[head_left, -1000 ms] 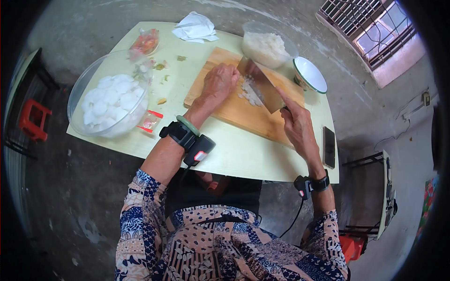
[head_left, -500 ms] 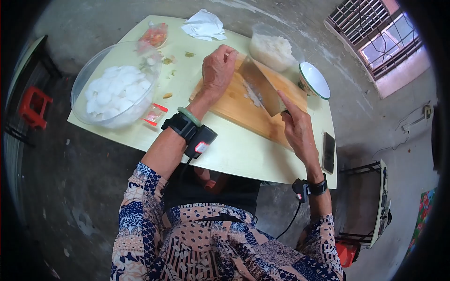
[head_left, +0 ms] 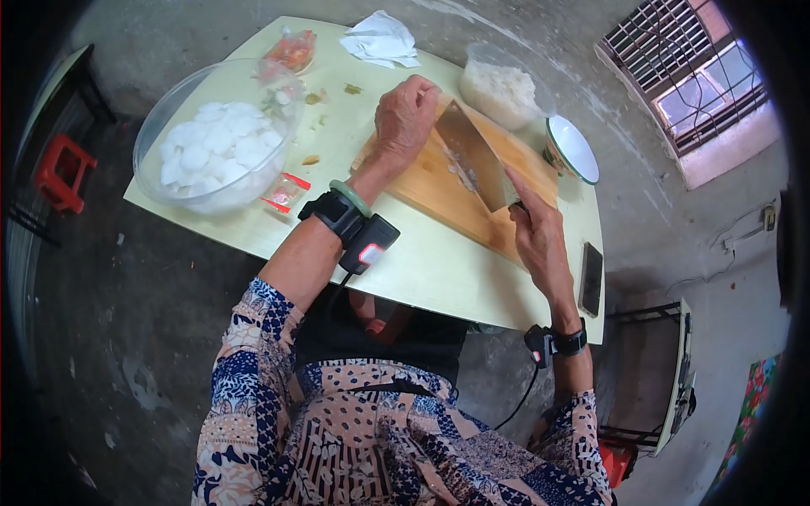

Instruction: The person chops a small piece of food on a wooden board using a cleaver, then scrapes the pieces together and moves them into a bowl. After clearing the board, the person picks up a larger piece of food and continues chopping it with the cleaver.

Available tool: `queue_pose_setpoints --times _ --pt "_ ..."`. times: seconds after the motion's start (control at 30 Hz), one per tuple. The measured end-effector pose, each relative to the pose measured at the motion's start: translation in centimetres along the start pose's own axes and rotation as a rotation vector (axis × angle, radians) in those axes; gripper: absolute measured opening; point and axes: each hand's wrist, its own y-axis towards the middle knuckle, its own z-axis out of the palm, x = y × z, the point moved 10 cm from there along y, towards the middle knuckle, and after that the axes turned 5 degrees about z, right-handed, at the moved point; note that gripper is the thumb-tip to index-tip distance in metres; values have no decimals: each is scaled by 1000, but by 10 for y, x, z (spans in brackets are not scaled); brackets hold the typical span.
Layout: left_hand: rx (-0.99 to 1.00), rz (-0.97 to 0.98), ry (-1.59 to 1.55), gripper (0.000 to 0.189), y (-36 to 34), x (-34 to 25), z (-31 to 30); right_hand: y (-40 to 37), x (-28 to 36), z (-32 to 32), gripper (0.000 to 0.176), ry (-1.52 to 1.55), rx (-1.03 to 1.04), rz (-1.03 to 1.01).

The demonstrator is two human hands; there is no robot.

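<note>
Right hand (head_left: 537,232) — fingers clamped on cleaver (head_left: 474,156) handle, blade over wooden board (head_left: 413,184) on counter (head_left: 405,263). Left hand (head_left: 407,118) at blade's far end, fingers curled; can't tell if they grip it. Chopped white bits (head_left: 461,172) on board, beside blade. Large clear bowl (head_left: 145,169) of white pieces at left — green-rimmed bowl (head_left: 574,150) right of board.

No words, brand names or numbers can be read. A small white label with a red edge sits on the black device (head_left: 371,244) at the left wrist, and red ends mark the clear packet (head_left: 287,193) beside the large bowl (head_left: 218,139); any print on either is too small to make out.
</note>
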Motion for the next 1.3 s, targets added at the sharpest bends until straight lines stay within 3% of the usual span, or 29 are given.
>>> queue_pose_setpoints --times 0.1,0.17,0.47,0.8,0.9,0.97,1.1,1.17,1.3 --pt "9 -48 -2 22 -2 5 1 -6 3 -6 65 145 -52 -7" --pt "-3 -1 12 22 -1 3 1 -6 -8 6 64 233 52 71" --pt "32 10 58 23 -1 2 4 4 -19 -10 63 147 -91 50" --pt "18 31 39 20 -3 3 6 1 -4 -6 67 103 -100 -18" --pt "-1 22 47 20 -3 4 5 7 -4 3 66 17 -15 3" --pt "32 -8 -13 20 -4 1 6 3 -2 -5 70 99 -153 -70" --pt "5 43 23 20 -4 2 6 6 -2 0 71 4 -112 -96" --pt "-22 85 37 19 -4 2 6 9 -7 -2 68 32 -62 7" --pt "5 35 23 18 -5 0 6 9 -9 -1 68 33 -86 -8"
